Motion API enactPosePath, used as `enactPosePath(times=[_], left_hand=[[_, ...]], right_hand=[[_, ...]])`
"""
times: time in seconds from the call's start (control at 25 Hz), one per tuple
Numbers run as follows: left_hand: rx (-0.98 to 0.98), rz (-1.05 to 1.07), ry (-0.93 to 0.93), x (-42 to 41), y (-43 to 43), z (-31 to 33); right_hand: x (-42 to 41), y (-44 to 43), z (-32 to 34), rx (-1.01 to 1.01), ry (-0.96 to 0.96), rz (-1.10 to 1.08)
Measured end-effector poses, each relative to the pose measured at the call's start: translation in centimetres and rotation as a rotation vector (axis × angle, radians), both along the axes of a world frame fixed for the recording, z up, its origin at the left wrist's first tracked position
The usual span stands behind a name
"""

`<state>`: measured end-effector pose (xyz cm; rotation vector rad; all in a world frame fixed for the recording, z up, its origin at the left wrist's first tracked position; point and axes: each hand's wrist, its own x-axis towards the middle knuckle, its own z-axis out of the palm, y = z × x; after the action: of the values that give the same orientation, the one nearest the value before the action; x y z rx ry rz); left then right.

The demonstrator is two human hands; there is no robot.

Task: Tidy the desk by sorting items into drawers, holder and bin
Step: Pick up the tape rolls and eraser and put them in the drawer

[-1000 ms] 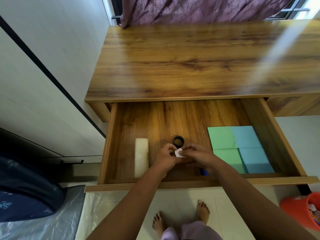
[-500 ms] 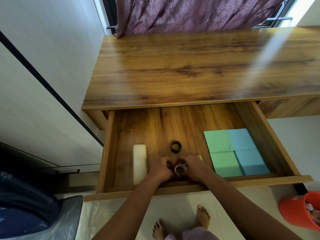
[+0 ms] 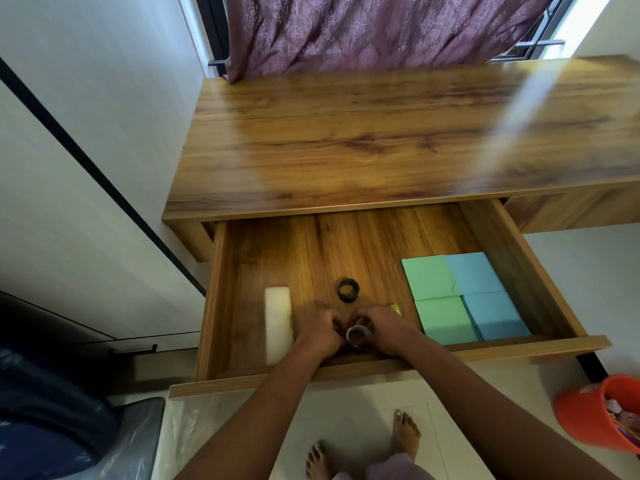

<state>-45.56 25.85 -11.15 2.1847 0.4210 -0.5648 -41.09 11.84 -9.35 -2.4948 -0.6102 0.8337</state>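
Observation:
The wooden desk's drawer (image 3: 526, 271) is pulled out. Low inside it near the front wall, my left hand (image 3: 317, 332) and my right hand (image 3: 381, 327) sit close together with curled fingers around a small clear tape roll (image 3: 357, 333) that stands between them. A black tape roll (image 3: 348, 289) lies just behind the hands. A white oblong block (image 3: 277, 320) lies to the left of my left hand. Green and blue sticky-note pads (image 3: 460, 296) fill the drawer's right side. A yellow-green item (image 3: 396, 309) peeks out behind my right hand.
The desk top (image 3: 381, 143) stretches behind the drawer, with a purple curtain (image 3: 363, 29) at its back. An orange bin (image 3: 602, 414) with scraps stands on the floor at the right. A white cabinet (image 3: 69, 168) runs along the left, dark bags (image 3: 62, 438) below it.
Both hands moved down toward the drawer's front. A second ago they pinched a small white piece; now the clear tape roll sits between them. The camera shifted slightly.

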Motion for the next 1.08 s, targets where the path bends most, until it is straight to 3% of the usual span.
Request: enactPosePath(times=[0.36,0.64,1.08], left_hand=[[-0.025,0.101,-0.070,0.1,-0.2,0.0],[0.201,-0.047,-0.109,0.8,-1.9,0.3],[0.254,-0.097,-0.087,0.7,-2.1,-0.1]], right_hand=[[1.4,-4.0,-0.1,-0.124,-0.138,-0.392],[1.3,-4.0,-0.8,-0.292,-0.051,-0.287],[1.0,-4.0,-0.5,-0.284,-0.039,-0.275]])
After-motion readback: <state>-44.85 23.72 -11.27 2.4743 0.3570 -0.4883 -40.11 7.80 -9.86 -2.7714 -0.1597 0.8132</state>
